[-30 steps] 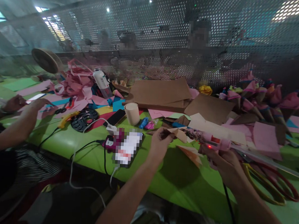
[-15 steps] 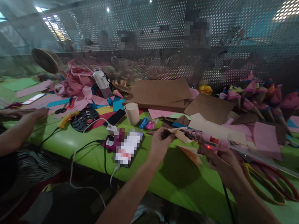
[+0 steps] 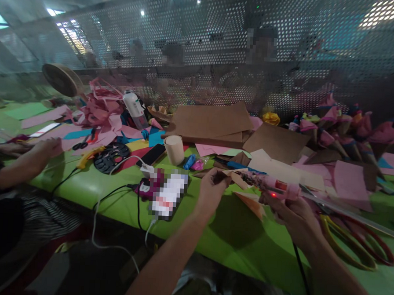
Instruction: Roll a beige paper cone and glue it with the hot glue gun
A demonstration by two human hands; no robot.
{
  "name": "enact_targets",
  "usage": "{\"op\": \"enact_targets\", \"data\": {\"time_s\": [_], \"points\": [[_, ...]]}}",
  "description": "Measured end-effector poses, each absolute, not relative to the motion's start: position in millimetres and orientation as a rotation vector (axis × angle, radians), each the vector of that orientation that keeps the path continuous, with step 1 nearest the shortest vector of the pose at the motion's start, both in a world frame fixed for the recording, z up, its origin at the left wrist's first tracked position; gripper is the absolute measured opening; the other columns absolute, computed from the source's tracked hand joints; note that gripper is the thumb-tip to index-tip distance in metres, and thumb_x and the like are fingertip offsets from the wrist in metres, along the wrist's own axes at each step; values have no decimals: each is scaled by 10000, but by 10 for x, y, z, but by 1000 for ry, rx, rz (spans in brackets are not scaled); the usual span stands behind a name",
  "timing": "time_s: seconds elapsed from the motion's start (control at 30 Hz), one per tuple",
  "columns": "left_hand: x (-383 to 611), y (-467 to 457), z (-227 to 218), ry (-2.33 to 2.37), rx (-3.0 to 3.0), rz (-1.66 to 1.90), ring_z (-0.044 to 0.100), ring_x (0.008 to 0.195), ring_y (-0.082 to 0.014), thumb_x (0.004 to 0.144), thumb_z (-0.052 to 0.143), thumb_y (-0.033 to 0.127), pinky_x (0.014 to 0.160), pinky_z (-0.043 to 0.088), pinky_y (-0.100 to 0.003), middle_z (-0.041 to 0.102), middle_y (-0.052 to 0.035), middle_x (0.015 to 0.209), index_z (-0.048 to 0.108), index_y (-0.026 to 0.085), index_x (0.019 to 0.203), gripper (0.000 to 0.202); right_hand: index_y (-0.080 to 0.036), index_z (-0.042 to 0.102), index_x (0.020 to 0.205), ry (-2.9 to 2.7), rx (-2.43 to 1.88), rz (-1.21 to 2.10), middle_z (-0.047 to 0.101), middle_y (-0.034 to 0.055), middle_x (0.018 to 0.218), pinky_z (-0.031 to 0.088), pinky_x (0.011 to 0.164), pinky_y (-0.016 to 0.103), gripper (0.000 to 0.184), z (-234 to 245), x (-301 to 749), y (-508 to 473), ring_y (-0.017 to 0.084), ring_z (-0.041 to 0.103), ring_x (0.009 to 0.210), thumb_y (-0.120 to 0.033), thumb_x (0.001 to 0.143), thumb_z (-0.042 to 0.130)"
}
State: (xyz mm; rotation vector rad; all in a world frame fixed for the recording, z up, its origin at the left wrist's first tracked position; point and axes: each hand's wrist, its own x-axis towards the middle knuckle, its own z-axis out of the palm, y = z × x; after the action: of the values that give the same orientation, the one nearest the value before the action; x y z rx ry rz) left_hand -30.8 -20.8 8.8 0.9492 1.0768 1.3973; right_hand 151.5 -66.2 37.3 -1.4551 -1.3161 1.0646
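Note:
My left hand (image 3: 212, 189) is closed in a pinch on a small folded piece of brown paper (image 3: 237, 177), held just above the green table (image 3: 241, 238). My right hand (image 3: 290, 216) is wrapped round a pink glue gun (image 3: 272, 185) with a red light lit. The gun's nozzle points left at the brown paper, close to my left fingers. A clear glue stick (image 3: 355, 213) sticks out behind the gun to the right. The gun's black cord (image 3: 301, 267) runs down toward me.
A phone (image 3: 168, 194) with cables lies left of my hands. Yellow and red scissors (image 3: 360, 244) lie at the right. Brown cardboard sheets (image 3: 214, 122), a paper cup (image 3: 174, 149), pink paper scraps (image 3: 102, 114) and paper cones (image 3: 339, 128) fill the back. Another person's hand (image 3: 48, 148) works at the left.
My hands and the glue gun have barely moved. The other person's hands at the left have shifted over the paper there.

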Motion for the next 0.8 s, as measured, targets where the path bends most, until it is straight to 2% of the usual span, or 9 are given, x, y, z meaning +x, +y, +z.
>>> {"op": "enact_targets", "data": {"time_s": [0.13,0.33,0.53,0.8], "points": [[-303,-208,108,1089,932,1405,545,681,-113,681,802,280,682,453,-249,604,16,696,616,179,711,214,-189,615,692,-1298,-1448,1075,355,-34,563,200,488,282,492,334,1532,-648,120,290,527,-671,763,684],[-300,-217,135,1063,935,1396,553,679,-117,684,785,317,684,454,-255,608,12,695,604,180,708,228,-177,671,769,-1294,-1460,1075,391,-30,569,195,490,265,475,309,1549,-642,116,294,533,-652,773,686],[-304,-216,109,1095,978,1393,540,685,-117,699,757,244,689,445,-252,602,16,694,614,182,706,156,-185,688,736,-1248,-1452,1092,417,-19,545,212,480,279,466,335,1511,-662,128,310,517,-650,731,726],[-304,-206,95,1102,971,1376,533,678,-116,700,746,201,688,431,-251,597,18,681,617,179,687,132,-186,661,721,-1283,-1502,1090,383,-21,549,197,489,284,453,396,1480,-689,123,284,516,-637,760,693]]}}
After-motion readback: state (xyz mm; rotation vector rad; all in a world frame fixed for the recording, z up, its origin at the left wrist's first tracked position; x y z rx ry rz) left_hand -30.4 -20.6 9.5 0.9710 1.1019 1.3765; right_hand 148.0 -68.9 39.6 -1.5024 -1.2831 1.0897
